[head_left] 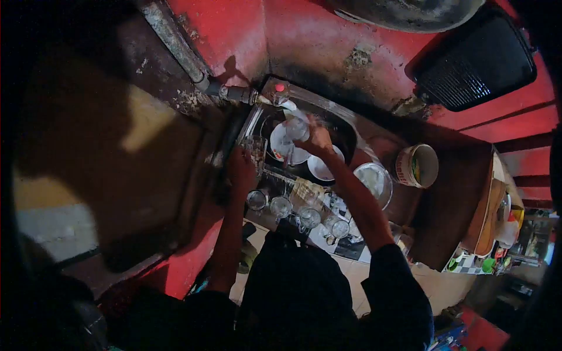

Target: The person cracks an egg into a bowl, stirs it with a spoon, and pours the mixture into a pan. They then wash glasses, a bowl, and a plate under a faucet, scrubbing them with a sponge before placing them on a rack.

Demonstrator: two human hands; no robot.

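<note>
Glass cup [297,129] in R hand [317,140], fingers gripping it, over sink [346,140] nr back L corner; L hand [240,168] touches 2nd glass [257,148] at sink's L edge, fingers too dark to tell; mugs [281,206] nr front edge.

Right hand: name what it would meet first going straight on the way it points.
Past the glass it holds, the right hand would probably meet the tap first, though depth is unclear in this single view.

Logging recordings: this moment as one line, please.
left hand: holds glass; right hand: holds second glass over sink; white bowl: in sink; glass mugs: beside sink
</note>
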